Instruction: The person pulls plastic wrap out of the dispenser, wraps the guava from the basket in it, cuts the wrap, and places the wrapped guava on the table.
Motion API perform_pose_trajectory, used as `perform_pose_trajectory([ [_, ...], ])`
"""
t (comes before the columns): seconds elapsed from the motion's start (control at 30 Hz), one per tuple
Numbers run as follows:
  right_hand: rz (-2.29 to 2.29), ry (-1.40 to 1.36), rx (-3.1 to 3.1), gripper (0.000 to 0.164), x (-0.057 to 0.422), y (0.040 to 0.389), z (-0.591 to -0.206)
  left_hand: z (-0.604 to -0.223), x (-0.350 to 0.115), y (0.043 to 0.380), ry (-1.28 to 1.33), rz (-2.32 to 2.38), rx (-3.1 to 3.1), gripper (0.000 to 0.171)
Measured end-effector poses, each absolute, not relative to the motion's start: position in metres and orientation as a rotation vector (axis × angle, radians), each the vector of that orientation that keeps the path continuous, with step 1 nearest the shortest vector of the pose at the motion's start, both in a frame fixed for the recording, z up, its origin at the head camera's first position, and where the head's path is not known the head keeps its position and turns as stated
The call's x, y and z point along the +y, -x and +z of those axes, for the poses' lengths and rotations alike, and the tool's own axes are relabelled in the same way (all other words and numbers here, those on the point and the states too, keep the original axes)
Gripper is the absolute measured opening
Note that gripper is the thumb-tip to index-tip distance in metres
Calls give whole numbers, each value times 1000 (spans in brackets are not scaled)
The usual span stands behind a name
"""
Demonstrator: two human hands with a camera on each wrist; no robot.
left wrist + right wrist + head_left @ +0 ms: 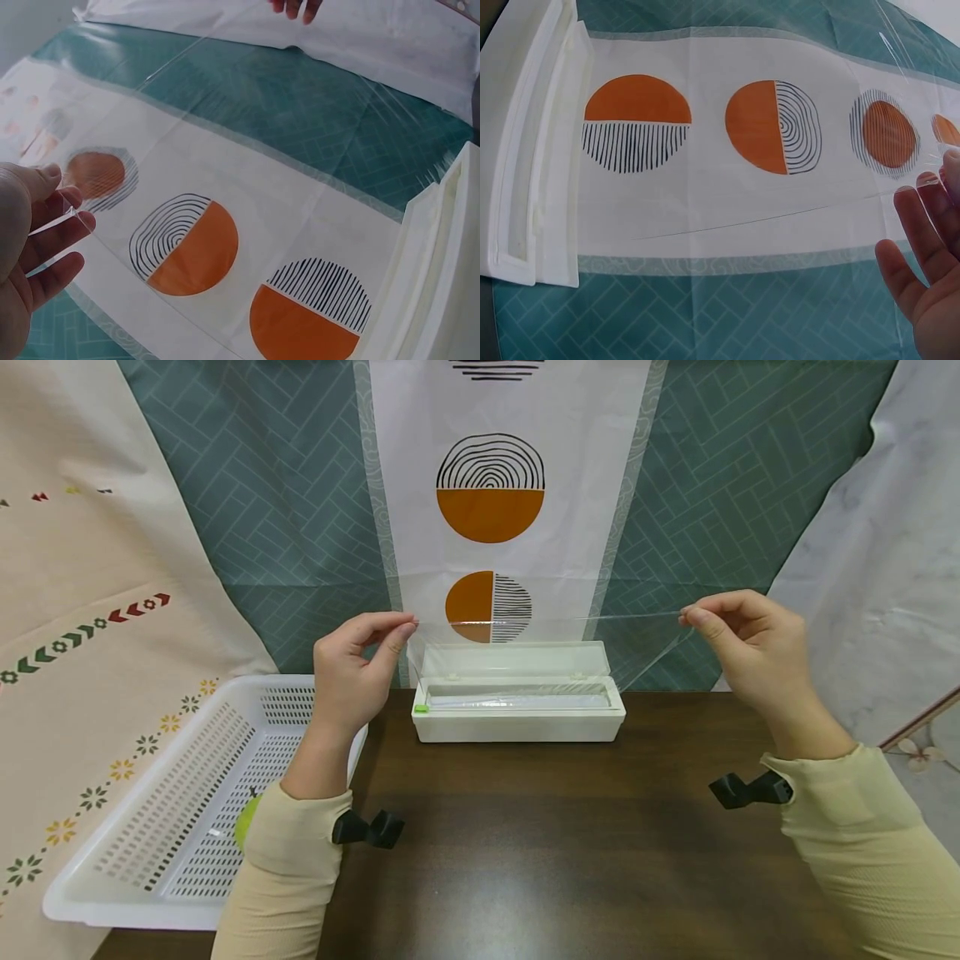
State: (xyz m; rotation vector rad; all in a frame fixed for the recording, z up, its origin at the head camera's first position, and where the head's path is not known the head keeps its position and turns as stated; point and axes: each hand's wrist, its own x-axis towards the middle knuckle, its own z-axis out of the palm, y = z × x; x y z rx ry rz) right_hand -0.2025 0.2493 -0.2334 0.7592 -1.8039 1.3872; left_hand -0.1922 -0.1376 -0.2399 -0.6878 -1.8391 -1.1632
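Note:
A clear sheet of plastic wrap [555, 625] stretches between both raised hands and runs down to a white dispenser box [517, 727]. The box stands at the back of the table with its lid [517, 660] up and a roll of wrap [517, 702] inside. Thumb and fingers of my left hand [356, 668] pinch the sheet's left corner, above and left of the box. Higher up on the right, my right hand [757, 652] pinches the other corner. Both wrist views show the see-through film against the patterned cloth behind it.
A white perforated basket [142, 793] sits at the left, with a green round fruit [246, 820] in it, partly hidden by the left sleeve. A small green slider [422, 708] is on the box's left front edge. Patterned cloth [300, 485] hangs behind the brown table [525, 843].

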Motion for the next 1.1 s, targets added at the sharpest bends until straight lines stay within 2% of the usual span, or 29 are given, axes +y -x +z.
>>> perform_pose_trajectory([
  [0.4,1290,-691,-1869,11,249,199,-234,-242,-138,189,684,-1198,-1837,15],
  [1.1,1572,-834,-1686,6,247,193,-246,-253,-132,184,721,-1392,-1764,19],
])
